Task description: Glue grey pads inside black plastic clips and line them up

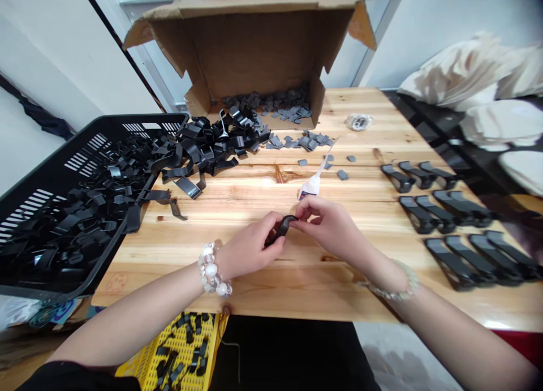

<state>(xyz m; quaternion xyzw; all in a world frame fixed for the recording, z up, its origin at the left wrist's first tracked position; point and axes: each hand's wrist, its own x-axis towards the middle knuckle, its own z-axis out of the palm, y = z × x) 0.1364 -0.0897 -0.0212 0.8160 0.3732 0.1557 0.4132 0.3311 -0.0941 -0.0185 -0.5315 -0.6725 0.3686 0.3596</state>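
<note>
My left hand [249, 249] and my right hand [326, 226] meet over the wooden table [237, 255], both holding a small black plastic clip [280, 230]. Their fingers hide much of it. Just beyond my right hand, a white glue bottle [311, 186] lies on its side with its thin nozzle pointing away from me. Small grey pads [297, 142] lie scattered farther up the table, a few of them close to the nozzle. Neat rows of black clips [458, 227] lie to the right of my right hand.
A black slotted crate [80, 153] heaped with black plastic pieces stands at the table's left edge, with more spilling onto the wood. An open cardboard box [254, 57] holding grey pads sits at the far end. A yellow perforated crate [182, 346] sits below the near edge.
</note>
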